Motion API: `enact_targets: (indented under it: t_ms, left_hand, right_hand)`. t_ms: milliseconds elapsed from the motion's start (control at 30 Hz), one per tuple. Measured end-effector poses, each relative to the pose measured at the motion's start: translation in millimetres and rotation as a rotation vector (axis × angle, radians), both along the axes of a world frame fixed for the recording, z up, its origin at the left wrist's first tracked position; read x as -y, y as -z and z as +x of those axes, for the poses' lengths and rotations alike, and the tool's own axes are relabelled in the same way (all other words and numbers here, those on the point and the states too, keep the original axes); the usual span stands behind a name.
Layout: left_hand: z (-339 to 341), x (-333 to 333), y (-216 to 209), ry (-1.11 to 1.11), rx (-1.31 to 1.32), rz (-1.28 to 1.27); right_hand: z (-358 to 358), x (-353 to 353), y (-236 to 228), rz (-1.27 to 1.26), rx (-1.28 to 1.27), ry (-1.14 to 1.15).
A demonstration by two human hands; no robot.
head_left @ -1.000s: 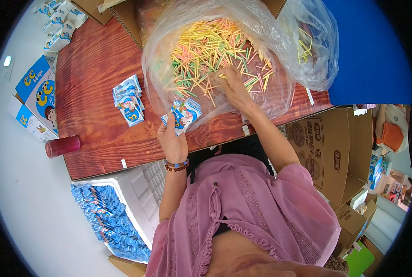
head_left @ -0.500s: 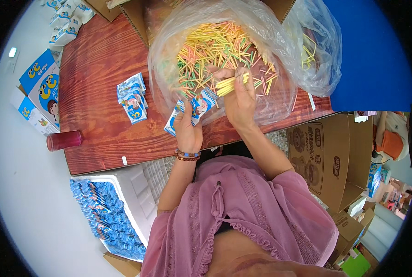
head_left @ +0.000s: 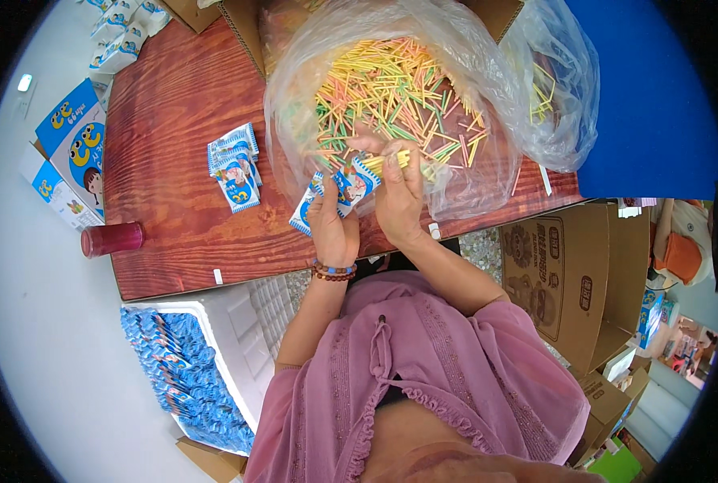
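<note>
My left hand (head_left: 334,229) is closed on small blue-and-white packets (head_left: 303,212), one of which points up and to the right. A bunch of yellow stick sweets (head_left: 398,158) is gripped in my right hand (head_left: 399,201). The ends of the sticks meet the right end of the upper packet (head_left: 361,179); whether they are inside it I cannot tell. Just beyond both hands lies a heap of yellow, pink and green sticks (head_left: 387,76) in a spread clear plastic bag (head_left: 478,56). Several more packets (head_left: 238,173) lie stacked on the table to the left.
The red-brown wooden table (head_left: 166,193) carries a pink cup (head_left: 113,239) at its left corner. A second clear bag (head_left: 572,121) stands right of the heap. Below the table's left edge is a white foam box (head_left: 238,338) full of blue packets. A large cardboard box (head_left: 568,278) stands at the right.
My right hand has moved left and down with the yellow sticks, bringing them to the packet's end. My left hand has barely moved and still holds the packets.
</note>
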State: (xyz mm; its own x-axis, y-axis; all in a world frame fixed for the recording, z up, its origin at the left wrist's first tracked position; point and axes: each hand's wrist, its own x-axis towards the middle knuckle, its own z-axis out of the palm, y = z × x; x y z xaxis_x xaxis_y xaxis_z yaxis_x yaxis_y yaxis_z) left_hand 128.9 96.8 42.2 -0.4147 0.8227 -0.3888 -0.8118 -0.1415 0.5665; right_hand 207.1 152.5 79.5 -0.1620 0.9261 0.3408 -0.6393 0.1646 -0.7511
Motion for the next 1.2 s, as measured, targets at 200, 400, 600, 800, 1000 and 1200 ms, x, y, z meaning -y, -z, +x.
enact_targets:
  t_ms: [200,400,600,800,1000,1200]
  left_hand:
    - [-6.5,-0.6,4.8,-0.02,0.053,0.067]
    - [-30.6,12.4,23.4,-0.04,0.09,0.125]
    - [-26.3,11.2,16.4,-0.048,0.077,0.087]
    - [-24.5,12.1,11.9,-0.004,0.021,0.084]
    - [-22.7,12.9,10.7,-0.015,-0.005,0.007]
    - [-22.6,11.6,14.3,0.003,0.01,0.024]
  right_hand:
    - [7.9,-1.6,6.2,0.171,0.344,-0.095]
    - [82.4,-65.0,15.9,0.046,0.877,-0.103]
    - [152.7,-105.3,10.2,0.624,1.586,-0.097]
    - [147.0,-118.3,8.2,0.85,1.786,-0.257]
    - [145.3,-121.9,9.4,0.785,1.856,-0.348]
    - [166.8,-135.7,31.9,0.688,1.618,-0.355]
